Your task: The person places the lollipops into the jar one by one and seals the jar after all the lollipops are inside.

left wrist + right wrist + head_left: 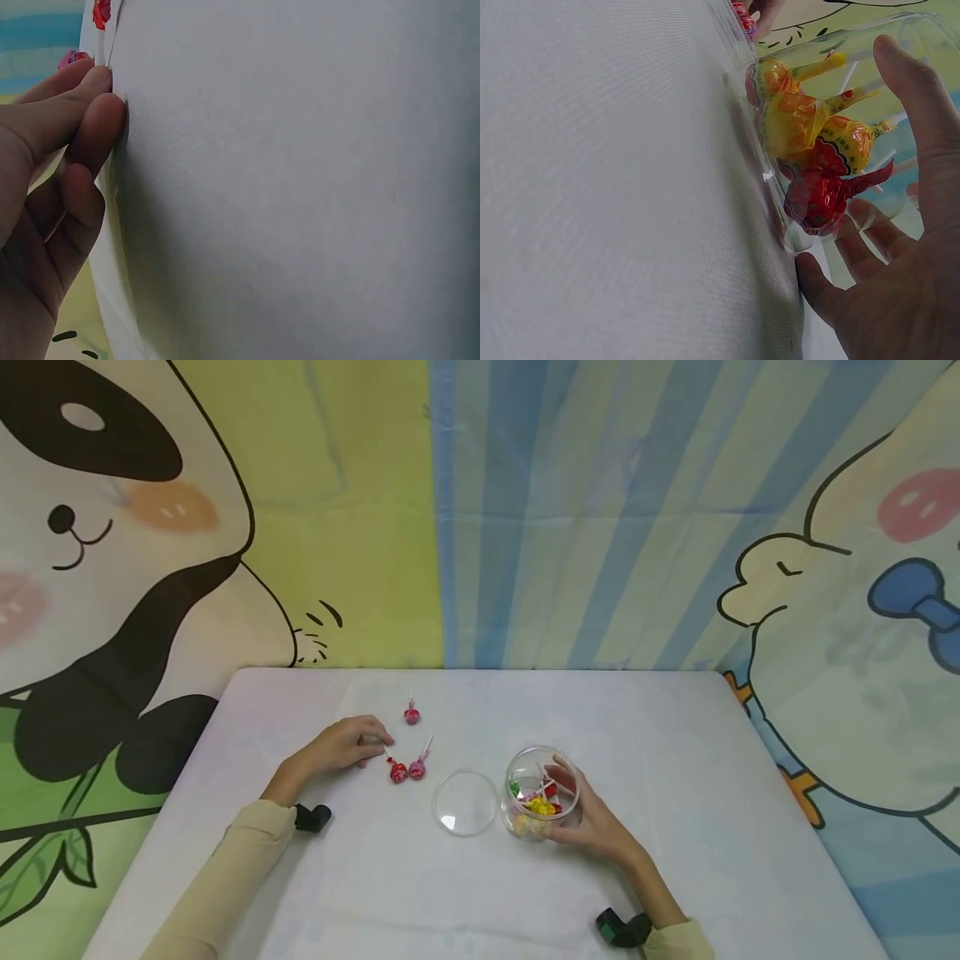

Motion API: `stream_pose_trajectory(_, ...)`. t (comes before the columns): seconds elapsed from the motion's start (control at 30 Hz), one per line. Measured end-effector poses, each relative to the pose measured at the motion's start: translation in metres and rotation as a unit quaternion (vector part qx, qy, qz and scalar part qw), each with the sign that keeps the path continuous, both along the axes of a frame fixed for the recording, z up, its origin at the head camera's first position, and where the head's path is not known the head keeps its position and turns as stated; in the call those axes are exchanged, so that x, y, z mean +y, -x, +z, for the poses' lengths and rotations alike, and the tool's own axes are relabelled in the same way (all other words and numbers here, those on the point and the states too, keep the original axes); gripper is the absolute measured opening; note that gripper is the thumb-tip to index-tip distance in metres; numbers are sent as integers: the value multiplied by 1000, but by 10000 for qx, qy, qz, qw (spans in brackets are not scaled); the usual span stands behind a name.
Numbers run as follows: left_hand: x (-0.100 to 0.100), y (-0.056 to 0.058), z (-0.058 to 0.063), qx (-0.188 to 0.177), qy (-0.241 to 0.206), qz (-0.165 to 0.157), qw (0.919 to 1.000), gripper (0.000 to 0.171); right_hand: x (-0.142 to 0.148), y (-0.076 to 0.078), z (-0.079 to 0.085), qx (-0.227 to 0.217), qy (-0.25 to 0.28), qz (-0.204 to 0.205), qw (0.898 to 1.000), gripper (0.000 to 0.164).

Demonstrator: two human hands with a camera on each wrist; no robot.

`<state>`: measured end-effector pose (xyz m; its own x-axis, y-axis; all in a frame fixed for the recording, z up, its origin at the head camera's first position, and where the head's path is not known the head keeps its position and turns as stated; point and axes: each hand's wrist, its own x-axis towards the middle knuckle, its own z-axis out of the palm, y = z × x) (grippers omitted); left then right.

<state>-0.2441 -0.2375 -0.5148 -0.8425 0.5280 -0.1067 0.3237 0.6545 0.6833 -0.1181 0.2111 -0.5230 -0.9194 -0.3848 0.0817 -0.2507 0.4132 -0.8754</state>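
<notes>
In the head view my left hand [347, 742] is at the left of the table, its thumb and finger pinching the white stick of a red-wrapped lollipop [397, 772]. The left wrist view shows that red wrapper [102, 13] just beyond the fingertips. Close beside it lies a pink lollipop [417, 770], and another lollipop [412, 716] lies farther back. My right hand [597, 825] grips the side of a clear round jar [516, 774] standing on the table. Inside are several yellow lollipops [791, 124], a red one [817, 201] and a green one [514, 788], sticks pointing up.
A clear round lid [467, 817] lies flat just left of the jar. The white tablecloth [420, 893] covers the table, whose back edge meets a cartoon-printed curtain [525, 527]. Black wrist cameras [312, 817] are worn on both wrists.
</notes>
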Motion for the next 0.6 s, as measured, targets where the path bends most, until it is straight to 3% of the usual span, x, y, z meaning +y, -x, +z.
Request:
stream_pose_trajectory(0.3, -1, -3, -2, 418, 207, -15, 9989, 9, -1, 1, -2, 21, -53, -31, 10000, 102)
stream_pose_trajectory(0.47, -10, -12, -6, 915, 304, -40, 9953, 10, 0, 1, -3, 12, -22, 9, 10000, 102)
stream_pose_trajectory(0.6, -17, -23, -11, 1035, 89, 205, 9944, 9, -1, 1, -1, 3, -23, 16, 10000, 102)
